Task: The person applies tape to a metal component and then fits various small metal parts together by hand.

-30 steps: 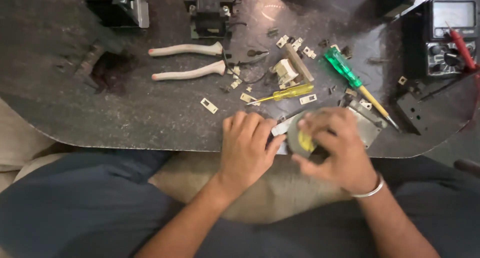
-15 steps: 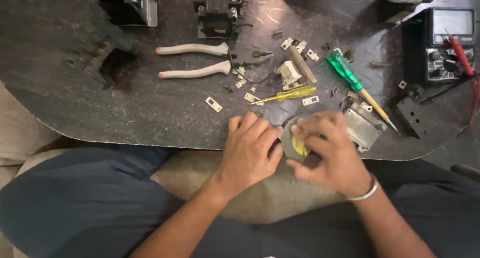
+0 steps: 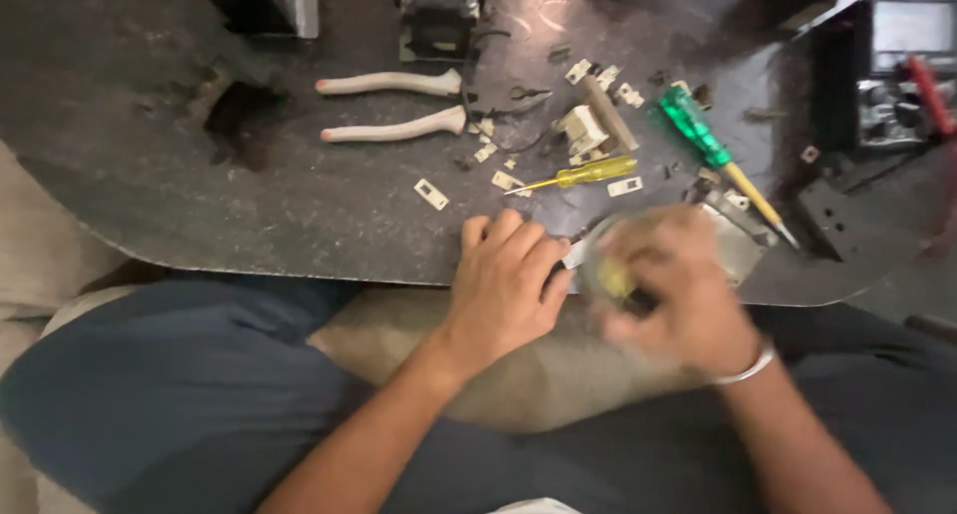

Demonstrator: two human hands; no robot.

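Head view: both hands work at the near edge of the dark counter (image 3: 299, 205), above the person's lap.
Thing in hand: a small yellow-and-dark part (image 3: 610, 280) against a grey metal piece (image 3: 733, 245); blurred, so its kind is unclear.
Handling: likely light, rigid and hard-edged; small enough to slip, so best pinched by its sides while the metal piece is braced flat.
Left hand (image 3: 508, 280): fingers curled close together, tips pressing down at the counter edge on a pale strip (image 3: 573, 255) just beside the part; it steadies more than it grips.
Right hand (image 3: 673, 295): motion-blurred, fingers bent tight around the yellow part.
Nearby: yellow screwdriver (image 3: 588, 173), green screwdriver (image 3: 713, 155), pliers (image 3: 399, 105), scattered small clips (image 3: 431, 193), a meter (image 3: 897, 75) far right.
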